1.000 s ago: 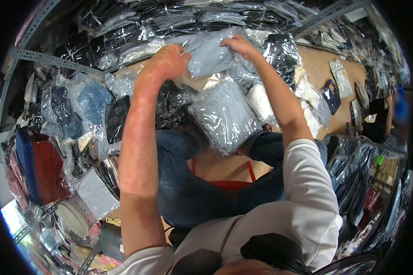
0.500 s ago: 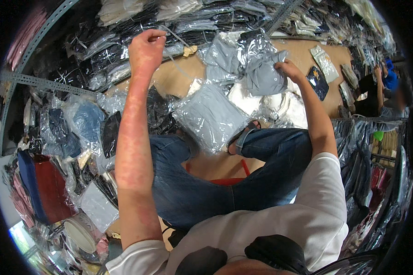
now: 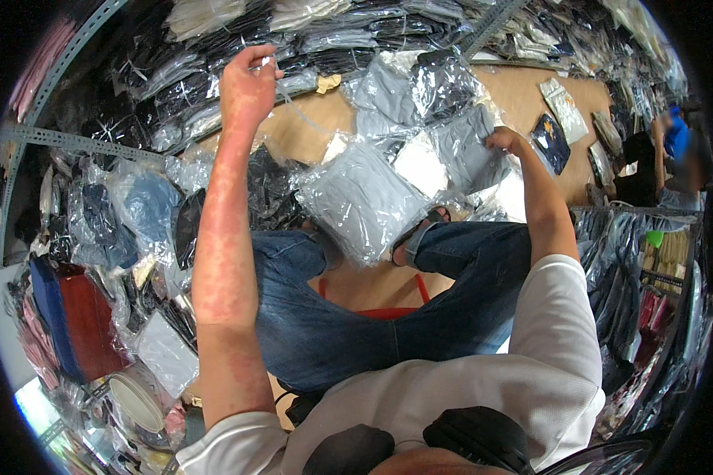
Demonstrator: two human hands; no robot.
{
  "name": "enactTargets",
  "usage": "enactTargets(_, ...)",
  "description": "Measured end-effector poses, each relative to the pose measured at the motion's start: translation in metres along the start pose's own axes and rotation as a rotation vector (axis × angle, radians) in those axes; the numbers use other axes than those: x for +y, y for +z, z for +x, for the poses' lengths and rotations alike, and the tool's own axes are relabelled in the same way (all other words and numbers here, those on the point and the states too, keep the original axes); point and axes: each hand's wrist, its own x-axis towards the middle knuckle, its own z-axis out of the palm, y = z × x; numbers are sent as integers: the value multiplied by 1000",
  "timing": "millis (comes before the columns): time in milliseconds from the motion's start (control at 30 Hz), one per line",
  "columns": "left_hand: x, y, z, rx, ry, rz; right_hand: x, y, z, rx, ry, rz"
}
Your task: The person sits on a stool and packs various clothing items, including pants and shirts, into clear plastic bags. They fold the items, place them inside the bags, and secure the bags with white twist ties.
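My left hand [image 3: 248,89] is raised at the upper left, its fingers pinched on a thin pale strap [image 3: 303,115] that trails down over the tan floor. To the right, my right hand [image 3: 505,141] grips the edge of a grey garment in clear plastic [image 3: 471,146], tilted above white packages [image 3: 422,165]. Between my feet lies a larger grey garment in a clear bag [image 3: 363,198]. Farther off, more bagged grey clothing [image 3: 387,99] and a dark bagged garment [image 3: 442,85] lie side by side.
Stacks of bagged clothes [image 3: 325,36] line the back behind a metal rack post [image 3: 491,30]. Bagged denim [image 3: 149,199] and a red bag [image 3: 93,324] are at left. A navy package [image 3: 550,142] lies on the floor [image 3: 509,89]. Another person in blue [image 3: 676,136] is at far right.
The grey garment in my right hand has shifted down and to the right, uncovering more white package beneath. My left hand has moved slightly up and left, with the strap's upper part shifting.
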Motion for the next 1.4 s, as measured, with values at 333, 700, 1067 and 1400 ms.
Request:
enactTargets(333, -22, -16, 5, 24, -14, -8, -81, -16, -21, -108, -9, -260)
enactTargets(700, -27, -32, 18, 131, 27, -346, -181, -60, -101, -49, -415, 758)
enactTargets(1067, 1, -54, 16, 134, 21, -687, -309, 142, -46, -731, -481, 1670)
enactTargets(1400, -30, -97, 17, 251, -91, -733, -351, 258, 32, -540, -199, 1579)
